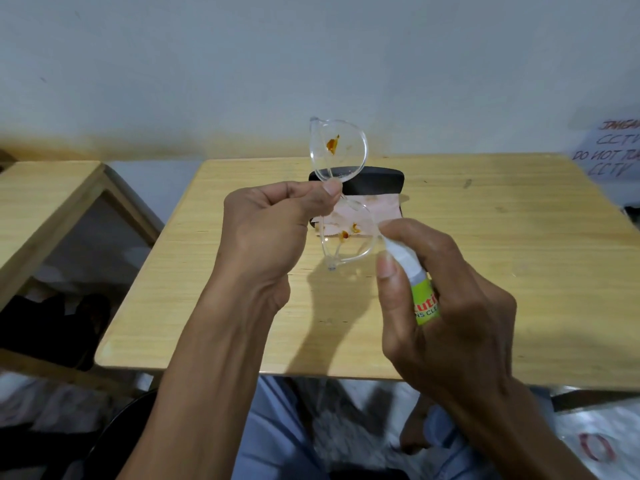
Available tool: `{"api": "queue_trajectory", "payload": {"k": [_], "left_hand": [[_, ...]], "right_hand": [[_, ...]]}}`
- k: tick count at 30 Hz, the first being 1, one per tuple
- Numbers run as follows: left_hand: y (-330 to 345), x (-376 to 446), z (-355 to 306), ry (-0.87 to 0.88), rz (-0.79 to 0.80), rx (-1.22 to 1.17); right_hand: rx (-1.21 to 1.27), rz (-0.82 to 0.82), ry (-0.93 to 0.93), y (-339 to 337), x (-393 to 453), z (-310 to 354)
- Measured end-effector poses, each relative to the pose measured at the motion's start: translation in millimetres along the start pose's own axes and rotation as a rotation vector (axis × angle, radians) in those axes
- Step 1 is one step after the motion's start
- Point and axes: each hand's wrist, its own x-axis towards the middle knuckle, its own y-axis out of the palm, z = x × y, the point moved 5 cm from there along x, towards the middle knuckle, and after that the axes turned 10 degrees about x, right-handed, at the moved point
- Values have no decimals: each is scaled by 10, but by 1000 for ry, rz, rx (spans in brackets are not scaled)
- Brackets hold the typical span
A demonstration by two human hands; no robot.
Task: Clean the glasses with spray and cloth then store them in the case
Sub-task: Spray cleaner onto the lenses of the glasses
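Clear-framed glasses with orange smears on both lenses stand on end above the wooden table. My left hand pinches them at the bridge, between thumb and fingers. My right hand grips a small white spray bottle with a green label, with its nozzle close to the lower lens. Behind the glasses, a black case lies open on the table with a pink cloth on it, partly hidden by the hands and glasses.
A second wooden table stands to the left across a gap. A handwritten paper sign hangs on the wall at the right. The grey wall runs right behind the table's far edge. My legs show below the near edge.
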Motion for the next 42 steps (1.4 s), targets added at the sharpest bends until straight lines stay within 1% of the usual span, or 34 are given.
{"api": "queue_trajectory", "payload": {"k": [3, 5, 6, 7, 9, 12, 14, 15, 17, 20, 26, 32, 37, 42], "left_hand": [[-29, 20, 13, -5, -7, 9], [-59, 45, 28, -15, -19, 12], [-76, 62, 37, -17, -24, 8], [-94, 74, 39, -13, -26, 2], [-120, 93, 45, -5, -8, -9], [-115, 90, 52, 3, 55, -8], [-85, 67, 48, 11, 97, -11], [-72, 54, 44, 17, 113, -12], [-53, 37, 45, 22, 132, -12], [-44, 34, 51, 24, 146, -12], [-43, 38, 56, 23, 148, 4], [-34, 41, 93, 22, 171, -7], [21, -6, 160, 74, 237, -23], [49, -29, 232, 53, 245, -21]], "right_hand": [[8, 31, -1, -32, -23, -12], [37, 42, 52, -78, -51, -57], [95, 31, 121, -107, -60, -106], [204, 19, 232, -124, -62, -181], [537, 29, 507, -92, -65, -381], [968, 143, 836, 81, -68, -618], [1131, 181, 972, 184, -83, -705], [1172, 197, 998, 225, -94, -724], [1212, 223, 1010, 282, -113, -729], [1231, 217, 1007, 325, -131, -717], [1223, 134, 984, 316, -93, -731], [1209, 86, 956, 264, -41, -706], [1297, 10, 937, 207, 110, -677], [1313, -48, 902, 222, 177, -657]]}}
